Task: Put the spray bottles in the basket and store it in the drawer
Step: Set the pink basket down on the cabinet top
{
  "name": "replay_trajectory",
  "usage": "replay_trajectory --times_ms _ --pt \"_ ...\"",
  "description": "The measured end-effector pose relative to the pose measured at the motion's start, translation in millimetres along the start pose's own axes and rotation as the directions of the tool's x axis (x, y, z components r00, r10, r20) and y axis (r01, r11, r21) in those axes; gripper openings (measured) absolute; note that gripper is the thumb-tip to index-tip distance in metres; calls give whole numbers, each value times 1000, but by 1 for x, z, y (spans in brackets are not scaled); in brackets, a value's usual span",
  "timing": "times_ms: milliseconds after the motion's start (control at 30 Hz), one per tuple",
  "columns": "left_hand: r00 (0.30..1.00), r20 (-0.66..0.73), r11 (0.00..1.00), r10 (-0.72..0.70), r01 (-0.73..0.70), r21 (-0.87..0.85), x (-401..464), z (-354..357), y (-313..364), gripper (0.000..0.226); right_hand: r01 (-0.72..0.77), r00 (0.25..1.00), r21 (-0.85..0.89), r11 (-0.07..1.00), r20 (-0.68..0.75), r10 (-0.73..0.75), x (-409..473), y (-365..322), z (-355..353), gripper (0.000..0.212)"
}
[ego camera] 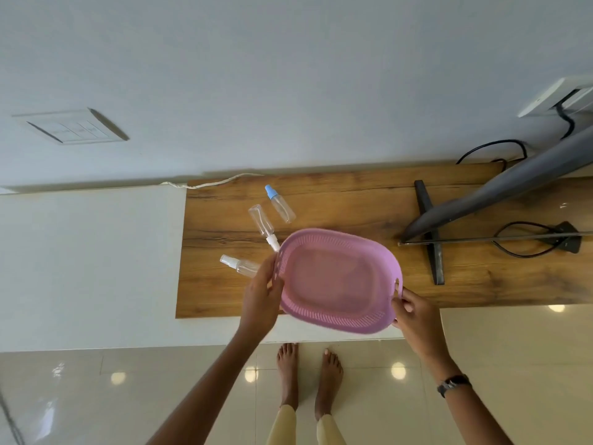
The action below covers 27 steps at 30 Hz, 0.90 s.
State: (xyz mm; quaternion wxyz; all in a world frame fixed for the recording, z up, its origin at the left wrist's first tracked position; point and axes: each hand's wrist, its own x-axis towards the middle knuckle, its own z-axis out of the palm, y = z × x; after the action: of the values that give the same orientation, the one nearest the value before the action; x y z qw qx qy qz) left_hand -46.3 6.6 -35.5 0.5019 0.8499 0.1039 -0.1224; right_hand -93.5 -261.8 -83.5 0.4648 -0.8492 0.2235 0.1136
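Note:
An empty pink oval basket [337, 281] with slotted sides is held over the front of the wooden cabinet top [337, 200]. My left hand [261, 295] grips its left rim and my right hand [414, 311] grips the handle hole at its right end. Three small clear spray bottles lie on the wood left of the basket: one with a blue cap [279, 203] farthest back, one with a white nozzle [263, 223] pointing at the basket, and one [240, 265] partly hidden behind my left hand.
A monitor [500, 194] on a dark stand [430, 232] with black cables takes up the right of the cabinet top. A white cord [205, 184] runs along the back left edge. The white cabinet front lies below the wood. My bare feet stand on glossy tiles.

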Motion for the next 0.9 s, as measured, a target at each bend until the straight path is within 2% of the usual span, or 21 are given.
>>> replay_trajectory --times_ms 133,267,900 --pt "994 -98 998 -54 53 -15 -33 3 -24 39 64 997 -92 994 52 -59 2 0 0 22" --pt "990 -124 998 -67 67 -7 -41 4 -35 41 125 991 -137 983 53 -119 7 -9 6 19" --pt "992 -124 998 -29 35 51 -22 -5 -43 40 115 993 -167 979 -6 -118 14 -28 22 18"
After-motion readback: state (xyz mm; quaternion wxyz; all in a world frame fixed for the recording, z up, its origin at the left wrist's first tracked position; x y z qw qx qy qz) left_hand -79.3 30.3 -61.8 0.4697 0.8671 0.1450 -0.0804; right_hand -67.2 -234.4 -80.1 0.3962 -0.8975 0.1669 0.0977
